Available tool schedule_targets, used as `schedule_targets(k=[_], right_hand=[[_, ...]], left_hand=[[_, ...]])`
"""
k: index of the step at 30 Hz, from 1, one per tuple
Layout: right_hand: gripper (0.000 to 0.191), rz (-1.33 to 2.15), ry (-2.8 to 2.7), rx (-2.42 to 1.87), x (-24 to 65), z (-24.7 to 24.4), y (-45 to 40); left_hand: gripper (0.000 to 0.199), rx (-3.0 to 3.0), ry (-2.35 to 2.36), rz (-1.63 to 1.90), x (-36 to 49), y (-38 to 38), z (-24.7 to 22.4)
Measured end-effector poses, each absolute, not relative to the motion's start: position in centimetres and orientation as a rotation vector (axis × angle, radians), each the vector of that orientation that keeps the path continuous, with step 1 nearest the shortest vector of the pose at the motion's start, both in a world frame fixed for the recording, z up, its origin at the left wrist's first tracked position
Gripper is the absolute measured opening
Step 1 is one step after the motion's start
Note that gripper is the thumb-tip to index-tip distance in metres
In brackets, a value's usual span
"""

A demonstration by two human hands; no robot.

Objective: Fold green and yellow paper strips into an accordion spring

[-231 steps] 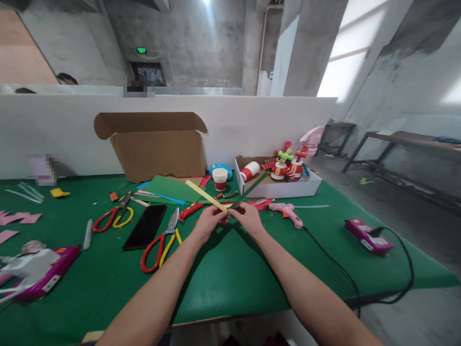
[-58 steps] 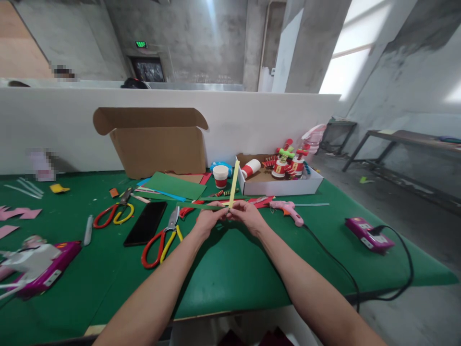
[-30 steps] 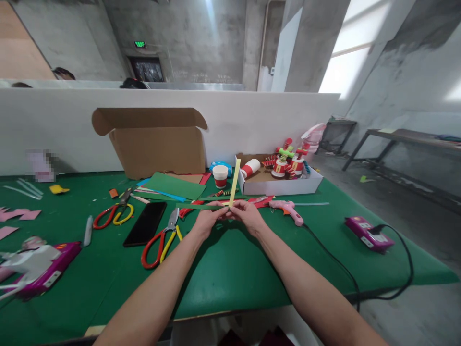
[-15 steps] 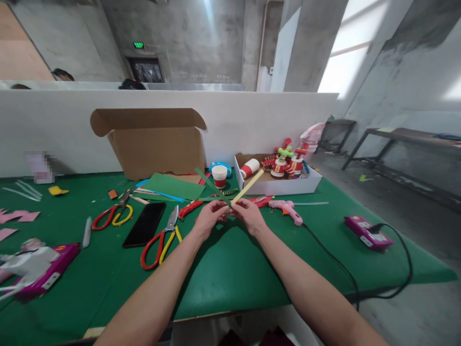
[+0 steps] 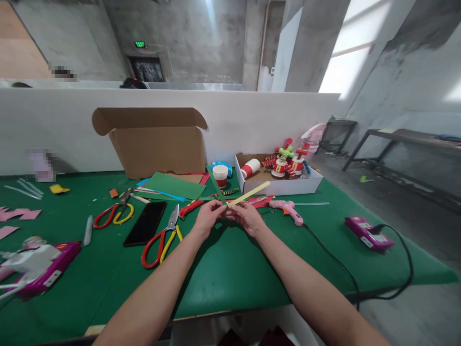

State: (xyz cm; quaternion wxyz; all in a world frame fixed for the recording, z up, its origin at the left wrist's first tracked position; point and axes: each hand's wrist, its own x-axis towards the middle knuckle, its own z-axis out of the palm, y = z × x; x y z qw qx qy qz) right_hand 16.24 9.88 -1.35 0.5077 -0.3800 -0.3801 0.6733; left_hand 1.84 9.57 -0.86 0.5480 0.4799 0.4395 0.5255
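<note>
My left hand (image 5: 212, 214) and my right hand (image 5: 247, 217) meet over the green table, fingertips pinched together. A green paper strip (image 5: 216, 184) rises from my left fingertips, leaning up and to the left. From my right fingertips a yellow paper strip (image 5: 251, 192) slants up to the right. The two strips join in a V at the fingers; the exact joint is partly hidden. Just beyond stands a red and white paper cup (image 5: 220, 176). To the left lie scissors (image 5: 168, 235) with red and yellow handles, and to the right a pink glue gun (image 5: 288, 209).
A white box (image 5: 284, 186) holding cup figures stands at the back right. Green paper sheets (image 5: 173, 186) lie before an upright cardboard box (image 5: 158, 149). A black phone (image 5: 146, 224) and second scissors (image 5: 114, 214) are on the left. A purple power box (image 5: 368, 234) trails a cable rightward.
The yellow strip has tipped lower toward the right, and the green strip stands more upright. My right fingers have shifted slightly at the joint. Both hands stay in about the same place.
</note>
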Motion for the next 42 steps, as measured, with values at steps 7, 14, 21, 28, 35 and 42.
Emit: schedule_targets(k=[7, 14, 21, 28, 35, 42], right_hand=[[0.030, 1.477, -1.037, -0.961, 15.98, -1.47, 9.77], [0.030, 1.481, -1.025, -0.981, 16.15, -1.74, 10.03], [0.027, 1.352, -1.140, -0.980, 16.16, -1.62, 9.99], [0.025, 1.297, -1.201, -0.994, 16.23, -1.57, 10.02], [0.030, 1.430, -1.099, -0.974, 16.06, -1.67, 9.88], [0.032, 1.433, -1.061, -0.978, 16.36, -1.79, 10.16]], left_hand=[[0.040, 1.162, 1.019, 1.220, 1.87, 9.61, -1.05], [0.041, 1.159, 1.011, 1.205, 1.94, 9.64, -1.18], [0.038, 1.164, 1.024, 1.178, 1.88, 9.89, -1.62], [0.036, 1.207, 1.044, 1.193, 1.84, 9.90, -1.53], [0.034, 1.208, 1.044, 1.224, 1.79, 9.89, -1.40], [0.036, 1.160, 1.050, 1.204, 1.67, 9.74, -1.09]])
